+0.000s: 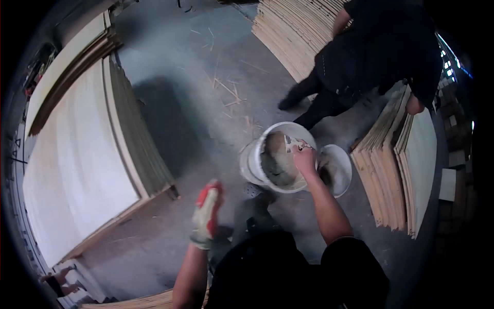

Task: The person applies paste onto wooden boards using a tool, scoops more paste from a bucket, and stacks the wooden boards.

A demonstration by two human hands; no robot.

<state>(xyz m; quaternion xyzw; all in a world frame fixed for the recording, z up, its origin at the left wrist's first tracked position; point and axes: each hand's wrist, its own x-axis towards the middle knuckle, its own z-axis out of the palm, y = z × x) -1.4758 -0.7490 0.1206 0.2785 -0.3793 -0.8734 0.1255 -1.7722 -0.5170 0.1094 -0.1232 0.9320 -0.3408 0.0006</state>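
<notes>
My bare right hand [304, 157] is closed around a small pale tool [291, 144] that looks like a scraper. It is over the mouth of a white bucket [251, 160], which tilts toward me. Inside lies a greyish-tan paste [278, 167], smeared on the inner wall. A second white container [343, 164] stands close behind my right wrist, partly hidden by it. My left hand [207, 213], in a pale glove with red patches, is raised left of the bucket, touching nothing I can see. Its fingers are blurred.
Large stacked wood sheets [77, 154] stand on the left. More thin sheets are stacked at the top [293, 36] and on the right [383, 175]. A person in dark clothes [375, 51] bends over the right stack. Wood splinters [231, 92] litter the floor.
</notes>
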